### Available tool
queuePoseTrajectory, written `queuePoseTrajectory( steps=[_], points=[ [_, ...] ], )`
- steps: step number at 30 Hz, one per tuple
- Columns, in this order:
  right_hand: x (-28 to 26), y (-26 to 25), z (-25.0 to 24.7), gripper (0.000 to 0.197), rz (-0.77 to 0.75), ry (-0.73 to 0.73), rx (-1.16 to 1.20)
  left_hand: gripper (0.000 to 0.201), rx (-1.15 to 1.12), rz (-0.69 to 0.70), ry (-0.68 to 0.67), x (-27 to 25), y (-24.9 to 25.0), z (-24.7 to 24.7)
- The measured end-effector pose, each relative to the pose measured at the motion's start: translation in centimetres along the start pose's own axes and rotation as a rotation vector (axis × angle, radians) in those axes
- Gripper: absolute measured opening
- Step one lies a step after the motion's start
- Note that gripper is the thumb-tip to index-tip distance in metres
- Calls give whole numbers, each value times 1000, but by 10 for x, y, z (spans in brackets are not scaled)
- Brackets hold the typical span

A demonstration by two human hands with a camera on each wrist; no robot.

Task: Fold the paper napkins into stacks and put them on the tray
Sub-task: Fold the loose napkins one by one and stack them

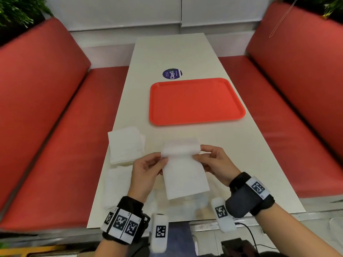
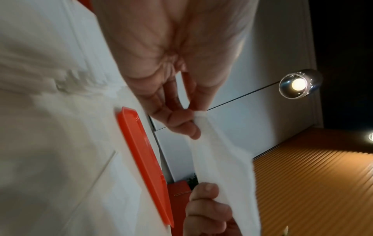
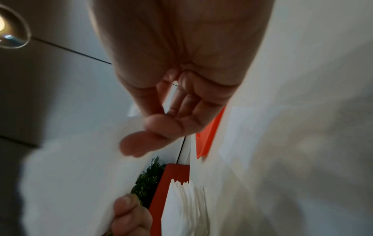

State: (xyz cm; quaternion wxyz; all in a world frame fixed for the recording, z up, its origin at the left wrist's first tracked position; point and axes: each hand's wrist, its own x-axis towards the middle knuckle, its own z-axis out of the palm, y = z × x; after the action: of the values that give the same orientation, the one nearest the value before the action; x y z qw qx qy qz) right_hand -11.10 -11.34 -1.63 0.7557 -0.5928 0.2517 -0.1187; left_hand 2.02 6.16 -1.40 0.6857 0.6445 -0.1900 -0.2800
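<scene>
I hold a white paper napkin (image 1: 183, 169) above the near part of the table, its top part curling over toward me. My left hand (image 1: 148, 164) pinches its upper left corner, and my right hand (image 1: 213, 160) pinches the upper right corner. In the left wrist view thumb and fingers (image 2: 181, 121) nip the napkin (image 2: 222, 167). The right wrist view shows my fingers (image 3: 161, 127) on the napkin (image 3: 80, 167). An orange tray (image 1: 196, 101) lies empty mid-table, beyond the napkin. A stack of white napkins (image 1: 126, 147) sits to the left of my hands.
More white napkins (image 1: 117, 186) lie flat near the table's left front edge. A round blue sticker (image 1: 172, 73) sits behind the tray. Red bench seats (image 1: 55, 127) flank the white table (image 1: 185, 52) on both sides.
</scene>
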Motion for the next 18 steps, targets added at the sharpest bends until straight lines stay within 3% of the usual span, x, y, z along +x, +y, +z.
queuePoseTrajectory(
  steps=[4, 7, 11, 13, 16, 18],
  points=[
    [2, -2, 12, 15, -50, -12, 45, 32, 62, 118, -50, -6, 11, -9],
    [3, -5, 18, 21, -35, -42, -55, 23, 46, 157, -77, -13, 20, -13],
    [5, -16, 29, 10, -34, -118, -43, 24, 153, 256, -32, -18, 23, -19],
    [8, -19, 36, 4, -72, -169, -114, 30, 224, 287, -21, -19, 21, -20],
    [11, -20, 54, 16, -127, -264, -263, 40, 293, 329, -40, -25, 21, -24],
    [13, -20, 64, 12, -121, -291, -297, 43, 307, 346, -21, -29, 21, -31]
  ],
)
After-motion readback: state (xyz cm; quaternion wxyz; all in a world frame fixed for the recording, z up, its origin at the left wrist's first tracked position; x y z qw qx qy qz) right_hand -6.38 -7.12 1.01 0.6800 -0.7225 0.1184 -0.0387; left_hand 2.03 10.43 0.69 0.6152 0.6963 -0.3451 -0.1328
